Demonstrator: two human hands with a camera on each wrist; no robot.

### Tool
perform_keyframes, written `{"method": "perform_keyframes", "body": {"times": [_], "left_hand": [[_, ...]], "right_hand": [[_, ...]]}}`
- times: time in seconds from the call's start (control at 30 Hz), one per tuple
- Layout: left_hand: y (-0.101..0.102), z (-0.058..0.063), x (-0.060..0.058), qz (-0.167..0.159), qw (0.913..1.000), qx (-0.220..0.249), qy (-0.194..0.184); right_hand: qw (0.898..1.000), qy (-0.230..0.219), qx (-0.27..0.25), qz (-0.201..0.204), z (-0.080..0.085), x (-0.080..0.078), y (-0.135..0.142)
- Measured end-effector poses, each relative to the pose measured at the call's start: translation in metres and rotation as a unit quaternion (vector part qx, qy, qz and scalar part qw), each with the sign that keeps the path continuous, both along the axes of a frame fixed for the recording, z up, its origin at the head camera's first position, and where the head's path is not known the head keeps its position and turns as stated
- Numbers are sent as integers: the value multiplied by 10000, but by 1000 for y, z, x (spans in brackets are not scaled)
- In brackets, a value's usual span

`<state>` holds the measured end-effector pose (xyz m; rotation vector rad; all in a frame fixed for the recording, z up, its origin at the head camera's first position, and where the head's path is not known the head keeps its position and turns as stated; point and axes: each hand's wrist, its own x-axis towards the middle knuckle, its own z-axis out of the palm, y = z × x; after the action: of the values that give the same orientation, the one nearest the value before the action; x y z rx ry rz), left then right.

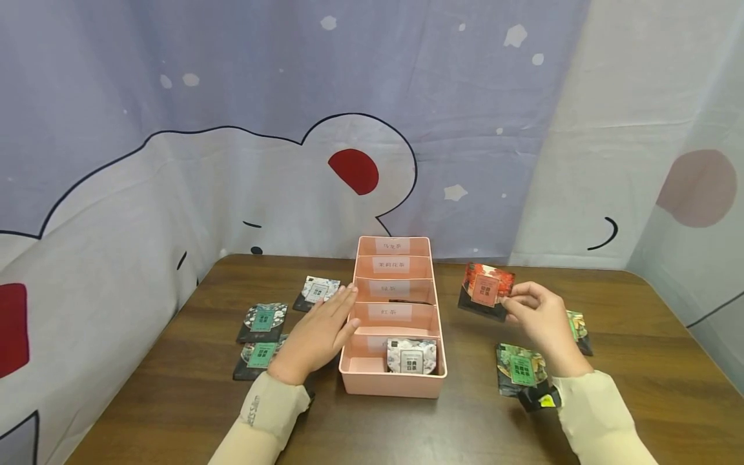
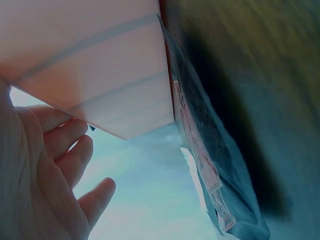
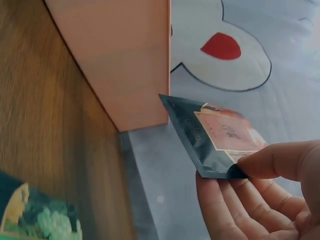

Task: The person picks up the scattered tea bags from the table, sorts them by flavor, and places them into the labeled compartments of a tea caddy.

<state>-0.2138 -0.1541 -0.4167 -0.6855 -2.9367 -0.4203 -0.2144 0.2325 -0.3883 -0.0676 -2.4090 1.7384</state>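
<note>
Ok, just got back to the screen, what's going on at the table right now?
A person sits at a wooden table with a pink divided box in the middle. The right hand pinches a red tea packet, held up beside the box. The left hand rests flat against the box's left wall. A white packet already stands in the nearest compartment. Green packets and other packets lie on both sides.

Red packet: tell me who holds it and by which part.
The right hand pinches the red packet by its lower right corner, lifted beside the pink box. The left hand holds nothing; it rests flat against the box.
</note>
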Motion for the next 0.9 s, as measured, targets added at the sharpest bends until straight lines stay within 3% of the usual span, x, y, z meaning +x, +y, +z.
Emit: {"method": "perform_keyframes", "body": {"times": [0.53,0.9], "left_hand": [[0,1,0,-46,10000,61,12],[1,1,1,-12,9999,76,-68]], "right_hand": [[9940,863,-492,450,13,19,-34],[9812,1311,-1127,853,7,26,-63]]}}
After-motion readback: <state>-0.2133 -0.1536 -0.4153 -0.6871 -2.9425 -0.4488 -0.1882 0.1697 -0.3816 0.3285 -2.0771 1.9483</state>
